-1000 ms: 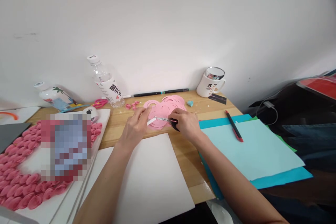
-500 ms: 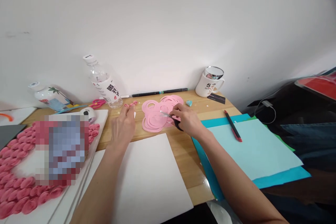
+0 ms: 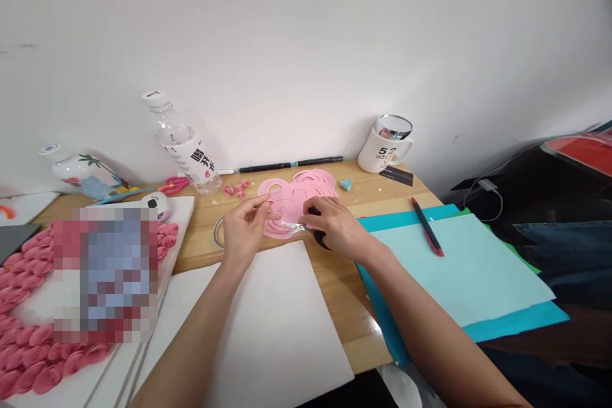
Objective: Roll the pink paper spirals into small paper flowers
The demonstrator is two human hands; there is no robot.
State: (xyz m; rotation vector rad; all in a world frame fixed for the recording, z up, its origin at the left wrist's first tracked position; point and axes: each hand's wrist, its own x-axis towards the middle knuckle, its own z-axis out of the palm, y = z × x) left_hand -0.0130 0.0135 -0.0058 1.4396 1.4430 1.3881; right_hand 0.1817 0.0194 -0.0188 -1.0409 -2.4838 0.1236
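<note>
The right hand (image 3: 337,226) grips small scissors with black handles and silver blades (image 3: 301,227), fingers wrapped around the handles and blades pointing toward the left hand (image 3: 243,229). That hand has its thumb and fingertips pressed together on a small pink piece (image 3: 270,205), too small to make out its shape. Beneath and just beyond both grips lies a pile of flat pink paper rings (image 3: 315,185). Just beside the left hand, on its outer side, stands a thin grey ring (image 3: 216,233), partly hidden. Beyond the left fingers sit small rolled pink paper buds (image 3: 240,189); beyond the right hand, a small crumpled light-blue paper piece (image 3: 345,185). Nearer the body than the grips is a flat white rectangular sheet (image 3: 282,319); outward of the right hand, pale-blue rectangular paper (image 3: 459,268) bears a black-and-red pen (image 3: 427,227)
</note>
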